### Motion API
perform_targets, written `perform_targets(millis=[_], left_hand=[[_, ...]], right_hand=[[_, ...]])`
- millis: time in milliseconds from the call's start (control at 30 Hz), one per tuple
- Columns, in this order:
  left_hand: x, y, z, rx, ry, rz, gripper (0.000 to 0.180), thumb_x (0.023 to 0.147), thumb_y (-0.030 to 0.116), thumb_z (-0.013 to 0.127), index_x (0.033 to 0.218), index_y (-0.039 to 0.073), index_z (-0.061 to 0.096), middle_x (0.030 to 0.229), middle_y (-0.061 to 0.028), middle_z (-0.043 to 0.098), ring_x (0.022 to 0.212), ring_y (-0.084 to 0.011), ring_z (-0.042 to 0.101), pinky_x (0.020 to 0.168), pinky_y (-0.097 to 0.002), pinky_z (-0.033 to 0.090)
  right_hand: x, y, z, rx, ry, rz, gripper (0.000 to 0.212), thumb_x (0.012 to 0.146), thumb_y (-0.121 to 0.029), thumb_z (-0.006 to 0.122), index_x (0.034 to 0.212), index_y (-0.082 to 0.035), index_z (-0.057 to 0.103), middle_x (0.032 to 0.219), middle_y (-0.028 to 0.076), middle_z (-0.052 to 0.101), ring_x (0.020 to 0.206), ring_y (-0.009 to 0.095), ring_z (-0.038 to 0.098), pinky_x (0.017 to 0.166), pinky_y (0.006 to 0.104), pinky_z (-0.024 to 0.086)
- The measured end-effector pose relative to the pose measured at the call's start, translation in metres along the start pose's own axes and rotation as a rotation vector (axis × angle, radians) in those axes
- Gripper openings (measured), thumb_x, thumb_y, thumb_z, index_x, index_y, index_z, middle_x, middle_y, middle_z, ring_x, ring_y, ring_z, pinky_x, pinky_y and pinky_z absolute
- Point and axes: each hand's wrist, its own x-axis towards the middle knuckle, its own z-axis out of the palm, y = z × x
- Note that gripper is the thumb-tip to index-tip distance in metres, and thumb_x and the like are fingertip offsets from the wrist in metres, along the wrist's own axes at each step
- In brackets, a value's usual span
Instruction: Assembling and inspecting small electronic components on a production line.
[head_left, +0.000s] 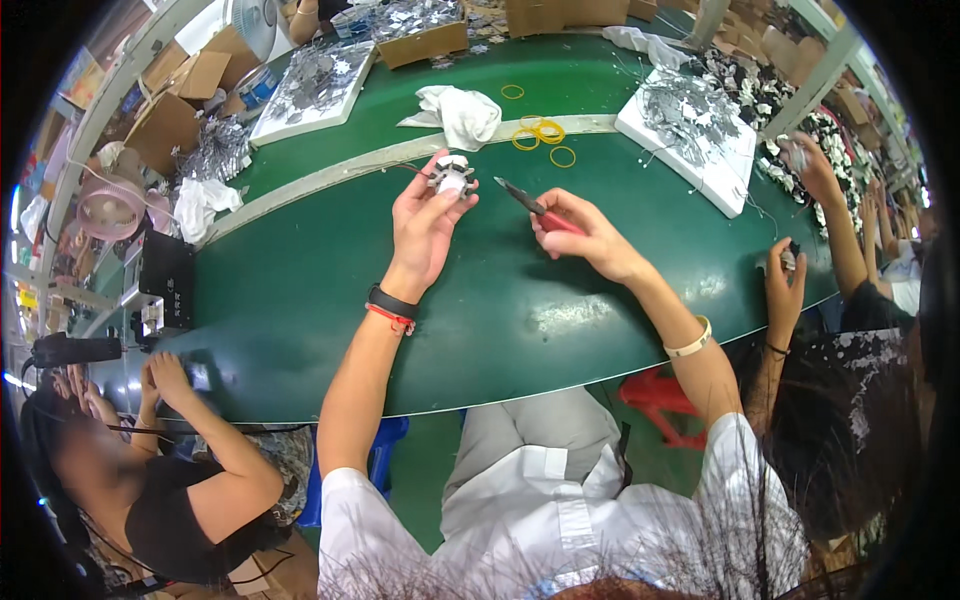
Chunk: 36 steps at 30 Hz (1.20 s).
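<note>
Head view: the left hand [422, 228] is pinching a small round part [452, 178] between thumb and fingertips, palm turned upward, above the green worktable [480, 310]. The part is showing a white centre and a toothed rim of metal and dark segments; a thin reddish wire [400, 165] is extending from its left side. The right hand [590, 238] is gripping a red-handled hand tool [538, 207], fingers curled around the handles. The governing relation is the alignment of tool and part: the long axis of the tool is running from lower right to upper left, and its dark tapered tip is pointing toward the right side of the part. Tip and part are standing near each other but apart, at almost the same height in the view, with the tip slightly lower. The left hand is carrying the part and is therefore the nearer one; the right hand is lying to the right of the part and slightly nearer the body. Whether the tool's slim jaws are parted cannot be told. Beyond the two hands, yellow rubber bands [563, 157] and a crumpled white cloth [462, 118] are lying on the worktable.
</note>
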Motion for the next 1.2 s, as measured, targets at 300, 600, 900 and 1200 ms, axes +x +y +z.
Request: perform_targets(millis=[300,600,900,1200], left_hand=[[-0.003,-0.014,0.015,0.226,-0.041,0.106,0.068,0.091,-0.006,0.066,0.152,-0.004,0.036,0.144,-0.0141,0.052,0.122,-0.0211,0.058,0.107,-0.0392,0.049],[-0.005,-0.014,0.019,0.337,-0.149,0.084,0.074,0.085,-0.005,0.074,0.15,-0.005,0.04,0.147,-0.0163,0.051,0.126,-0.0207,0.056,0.105,-0.0336,0.047],[-0.007,-0.01,0.013,0.469,-0.2,0.076,0.07,0.086,-0.009,0.071,0.149,-0.006,0.042,0.148,-0.0165,0.048,0.131,-0.023,0.052,0.108,-0.0364,0.045],[-0.006,-0.011,0.01,0.512,-0.237,0.016,0.07,0.086,-0.004,0.074,0.148,-0.008,0.042,0.146,-0.0161,0.05,0.13,-0.0231,0.052,0.109,-0.0365,0.044]], right_hand=[[0.006,0.003,-0.002,-0.808,0.341,-0.296,0.053,0.078,-0.011,0.074,0.127,-0.006,0.055,0.121,0.015,0.043,0.116,0.033,0.044,0.103,0.0402,0.038],[0.004,0.004,-0.008,-0.908,0.327,-0.378,0.058,0.065,-0.005,0.069,0.122,-0.009,0.059,0.119,0.014,0.043,0.114,0.035,0.041,0.102,0.0414,0.035],[0.003,0.008,-0.011,-0.813,0.283,-0.425,0.064,0.063,-0.004,0.068,0.126,-0.008,0.058,0.123,0.015,0.044,0.117,0.036,0.041,0.106,0.0433,0.036],[0.003,0.018,-0.009,-0.921,0.367,-0.479,0.06,0.062,-0.003,0.068,0.122,-0.005,0.062,0.12,0.013,0.054,0.113,0.033,0.05,0.103,0.0418,0.039]])
